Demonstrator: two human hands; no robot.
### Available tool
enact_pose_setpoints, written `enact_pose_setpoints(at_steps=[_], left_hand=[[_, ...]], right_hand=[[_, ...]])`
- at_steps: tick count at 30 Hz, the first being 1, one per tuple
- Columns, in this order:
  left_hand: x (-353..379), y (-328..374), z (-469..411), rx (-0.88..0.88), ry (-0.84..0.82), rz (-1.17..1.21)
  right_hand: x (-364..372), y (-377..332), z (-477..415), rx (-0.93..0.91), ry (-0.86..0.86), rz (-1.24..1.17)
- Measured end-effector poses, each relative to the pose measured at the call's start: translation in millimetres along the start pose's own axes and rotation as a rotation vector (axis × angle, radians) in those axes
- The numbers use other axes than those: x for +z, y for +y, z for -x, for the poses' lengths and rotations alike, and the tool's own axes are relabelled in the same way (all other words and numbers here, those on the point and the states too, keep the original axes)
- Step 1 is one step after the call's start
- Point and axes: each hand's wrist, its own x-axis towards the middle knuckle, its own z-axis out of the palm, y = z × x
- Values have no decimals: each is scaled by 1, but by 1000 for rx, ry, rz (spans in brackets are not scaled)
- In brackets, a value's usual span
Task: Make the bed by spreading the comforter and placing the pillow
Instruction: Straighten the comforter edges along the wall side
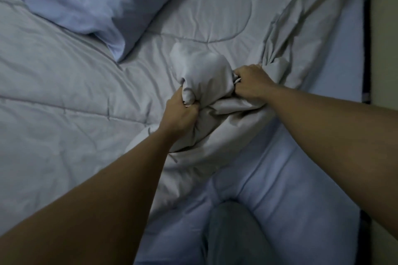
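Nearest: a knee (234,230) on the pale blue sheet (301,189), bare at the lower right w/ the comforter pulled off it. Next, both forearms reach out. Left hand (183,114) is fisted tight around a wad of the grey comforter (64,92); right hand (251,84) is fisted on another gather just beside it, fabric bulging up btwn the two. Beyond, the rest of the comforter lies mostly flat across the bed. Farthest, the pillow (97,0) sits on top of the comforter, upper left.

Risks, as I judge: both grips are close together, so a pull prob drags a ridge, not a flat edge. Also the pillow's weight pins the cloth; a hard tug could shift it or tip it off.
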Motion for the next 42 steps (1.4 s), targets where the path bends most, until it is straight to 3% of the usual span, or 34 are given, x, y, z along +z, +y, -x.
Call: enact_pose_setpoints(at_steps=[7,16,23,30,33,37,39,40,42], left_hand=[[27,15,59,92,-178,-19],[87,48,151,263,-410,-25],[184,62,228,278,-570,-233],[282,40,305,611,-669,-689],[304,19,330,638,-783,-831],[323,3,361,748,-1015,-903],[329,6,370,676,-1144,-943],[331,6,373,613,-1141,-937],[333,7,370,587,-979,-856]], right_hand=[[-7,26,107,94,173,-123],[6,113,208,264,154,-235],[6,197,290,263,123,-268],[25,281,386,329,-23,-253],[41,311,415,330,-128,-339],[52,329,419,284,41,-383],[48,326,419,317,122,-416],[50,324,419,344,135,-421],[55,316,421,351,123,-414]])
